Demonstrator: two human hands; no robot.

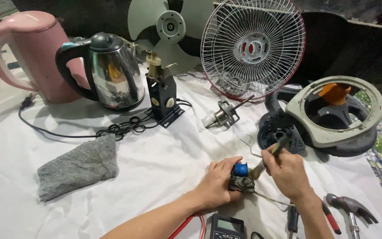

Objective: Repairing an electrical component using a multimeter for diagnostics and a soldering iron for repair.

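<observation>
Two hands grip tight: left hand holds a blue-coiled metal motor, right hand a slim tool.

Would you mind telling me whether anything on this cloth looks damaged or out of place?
The fan is in pieces: blade, wire guard and rotor shaft lie apart. The left hand steadies a small blue-wound motor; the right hand works a tool on it.
</observation>
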